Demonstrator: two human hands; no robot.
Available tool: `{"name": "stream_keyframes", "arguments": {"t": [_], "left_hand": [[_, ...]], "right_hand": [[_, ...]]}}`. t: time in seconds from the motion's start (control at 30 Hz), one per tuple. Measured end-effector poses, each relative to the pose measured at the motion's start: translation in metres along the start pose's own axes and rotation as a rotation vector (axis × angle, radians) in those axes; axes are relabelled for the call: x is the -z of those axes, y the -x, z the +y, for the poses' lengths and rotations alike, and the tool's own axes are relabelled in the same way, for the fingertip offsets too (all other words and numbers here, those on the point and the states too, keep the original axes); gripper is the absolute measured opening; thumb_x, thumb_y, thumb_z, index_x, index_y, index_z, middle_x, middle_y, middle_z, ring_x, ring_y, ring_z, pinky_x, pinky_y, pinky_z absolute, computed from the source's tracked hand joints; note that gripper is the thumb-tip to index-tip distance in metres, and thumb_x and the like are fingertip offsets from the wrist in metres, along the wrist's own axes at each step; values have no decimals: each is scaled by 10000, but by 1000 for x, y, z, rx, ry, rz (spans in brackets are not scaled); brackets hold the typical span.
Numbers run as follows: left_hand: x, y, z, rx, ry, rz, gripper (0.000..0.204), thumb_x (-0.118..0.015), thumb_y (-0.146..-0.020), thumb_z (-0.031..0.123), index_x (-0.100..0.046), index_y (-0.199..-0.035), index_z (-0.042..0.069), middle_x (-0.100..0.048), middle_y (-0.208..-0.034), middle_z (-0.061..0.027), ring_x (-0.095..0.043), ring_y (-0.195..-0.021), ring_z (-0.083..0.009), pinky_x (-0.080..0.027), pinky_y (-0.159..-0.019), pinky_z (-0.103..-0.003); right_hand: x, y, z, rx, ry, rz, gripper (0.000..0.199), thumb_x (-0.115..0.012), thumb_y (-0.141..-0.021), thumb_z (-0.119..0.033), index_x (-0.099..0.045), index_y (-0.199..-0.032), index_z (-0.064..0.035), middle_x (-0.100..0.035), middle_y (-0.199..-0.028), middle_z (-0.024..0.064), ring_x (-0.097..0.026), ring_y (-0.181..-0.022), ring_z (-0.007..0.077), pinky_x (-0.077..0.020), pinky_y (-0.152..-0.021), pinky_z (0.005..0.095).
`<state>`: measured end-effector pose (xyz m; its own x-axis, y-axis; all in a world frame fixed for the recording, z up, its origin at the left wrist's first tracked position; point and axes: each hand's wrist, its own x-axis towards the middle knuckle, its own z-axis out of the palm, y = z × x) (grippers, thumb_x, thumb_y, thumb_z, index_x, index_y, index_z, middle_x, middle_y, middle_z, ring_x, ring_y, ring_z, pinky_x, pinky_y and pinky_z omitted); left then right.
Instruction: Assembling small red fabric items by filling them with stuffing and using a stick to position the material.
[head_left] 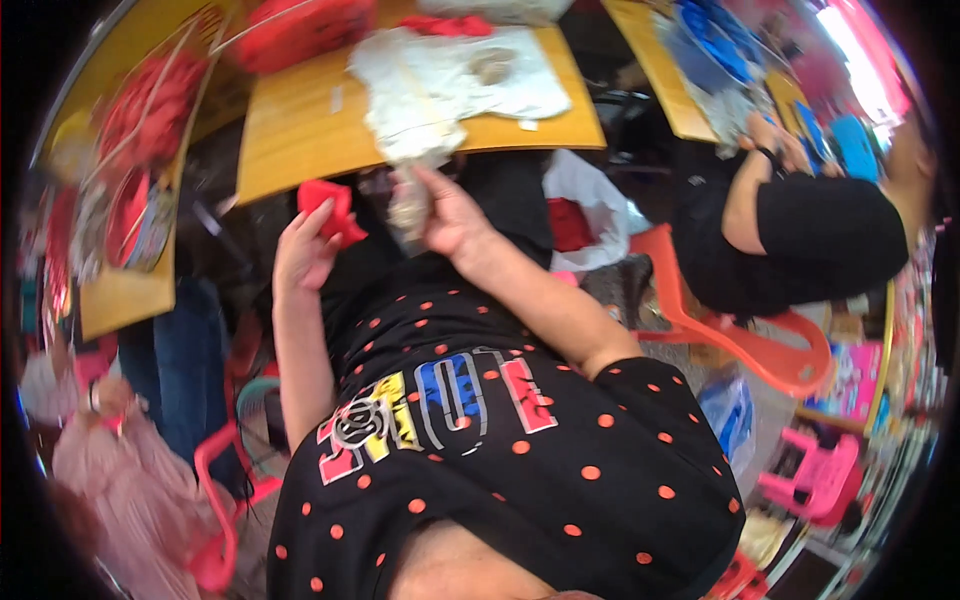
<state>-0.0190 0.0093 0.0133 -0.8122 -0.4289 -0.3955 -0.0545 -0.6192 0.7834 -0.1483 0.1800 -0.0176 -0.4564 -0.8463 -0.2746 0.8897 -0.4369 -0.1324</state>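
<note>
My left hand is closed on a small red piece of what looks like cloth, pinched between thumb and fingers. In my right hand, a narrow, pale, crinkled bundle hangs down; it looks like clear plastic with something beige inside, but blur hides its kind. Both hands are above my lap, just short of the table's near edge, with a gap between them. A white cloth or plastic sheet lies on the wooden table and droops over that edge close to my right hand.
Red bundles lie at the table's far side. A white bag with red contents is to my right, beside an orange chair. A co-worker in black sits farther right. Another person in pink is at lower left.
</note>
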Motion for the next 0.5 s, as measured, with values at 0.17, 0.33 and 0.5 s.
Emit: {"name": "stream_keyframes", "arguments": {"t": [0.17,0.33,0.5], "left_hand": [[-1,-3,-7,77,17,-6,221,-640,-865,203,-592,-1013,46,-659,-905,-46,-647,-767,-134,-501,-534,-186],[-3,3,-8,111,29,35,194,-657,-852,198,-609,-989,70,-662,-884,-21,-643,-752,-109,-520,-543,-199],[-6,2,-13,150,68,-39,192,-671,-841,194,-619,-982,75,-662,-870,-17,-638,-734,-99,-532,-549,-211]], "right_hand": [[-28,17,-18,121,453,61,193,-681,-816,-90,-606,-990,-56,-650,-854,49,-603,-653,135,-520,-581,276],[-32,18,-10,150,689,0,198,-678,-809,-40,-621,-996,-12,-666,-927,69,-639,-807,131,-521,-713,255],[-28,15,1,146,804,-6,206,-692,-798,-46,-628,-987,5,-666,-896,75,-633,-786,119,-511,-700,240]]}}
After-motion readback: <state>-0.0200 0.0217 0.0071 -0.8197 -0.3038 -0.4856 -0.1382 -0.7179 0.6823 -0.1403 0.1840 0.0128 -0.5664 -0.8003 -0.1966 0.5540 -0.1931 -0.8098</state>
